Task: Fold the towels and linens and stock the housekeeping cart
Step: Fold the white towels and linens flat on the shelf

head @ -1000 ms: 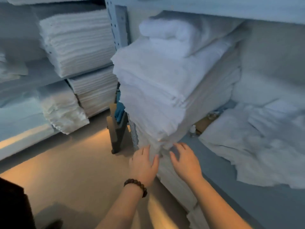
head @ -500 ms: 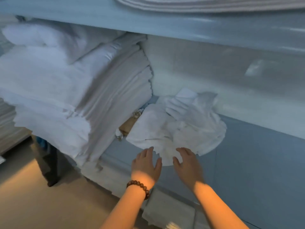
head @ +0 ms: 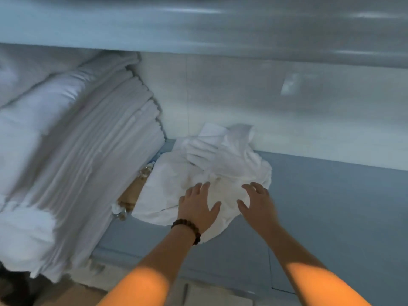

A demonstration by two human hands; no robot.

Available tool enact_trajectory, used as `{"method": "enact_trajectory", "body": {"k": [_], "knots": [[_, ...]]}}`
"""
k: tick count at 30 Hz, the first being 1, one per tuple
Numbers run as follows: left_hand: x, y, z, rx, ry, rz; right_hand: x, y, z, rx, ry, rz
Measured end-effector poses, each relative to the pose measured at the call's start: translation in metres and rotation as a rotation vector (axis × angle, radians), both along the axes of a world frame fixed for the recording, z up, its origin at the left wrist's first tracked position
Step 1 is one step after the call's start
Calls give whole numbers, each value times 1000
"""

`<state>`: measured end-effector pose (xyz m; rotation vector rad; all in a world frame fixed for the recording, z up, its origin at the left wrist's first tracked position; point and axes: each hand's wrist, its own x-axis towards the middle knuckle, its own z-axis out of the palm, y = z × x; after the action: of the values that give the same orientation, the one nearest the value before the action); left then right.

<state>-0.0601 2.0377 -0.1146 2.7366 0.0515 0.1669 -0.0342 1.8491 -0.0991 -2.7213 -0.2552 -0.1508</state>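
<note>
1. Two hands, left hand [head: 197,208] and right hand [head: 258,204], side by side but apart, fingers spread, gripping nothing.
2. Both reach over near edge of crumpled white towel [head: 220,164]; contact unclear.
3. Beaded bracelet [head: 187,228] on left wrist.
4. Towel lies on blue shelf [head: 331,206].
5. Tall stack of folded towels [head: 77,162] just left.

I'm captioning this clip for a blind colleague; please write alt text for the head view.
The left hand and right hand, both open, spread over a crumpled white towel on a blue-grey shelf. A tall stack of folded linens stands to its left.
</note>
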Motion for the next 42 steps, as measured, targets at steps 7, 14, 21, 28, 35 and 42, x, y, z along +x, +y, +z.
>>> {"method": "enact_trajectory", "body": {"k": [7,14,21,28,35,42], "knots": [[99,-11,-21,75,125,-59,82,-13,-21,-232,-23,8],[144,-22,-40,84,31,-68,122,-5,-59,-256,-42,74],[134,-32,-26,-81,-193,-190,130,-15,-48,-284,-104,99],[109,-63,35,-224,-286,-321,114,-41,-11,-142,-220,105],[70,-99,67,-291,-339,-418,66,-69,18,-20,-301,10],[49,-135,75,-355,-307,-454,37,-116,48,6,-369,-22]]}}
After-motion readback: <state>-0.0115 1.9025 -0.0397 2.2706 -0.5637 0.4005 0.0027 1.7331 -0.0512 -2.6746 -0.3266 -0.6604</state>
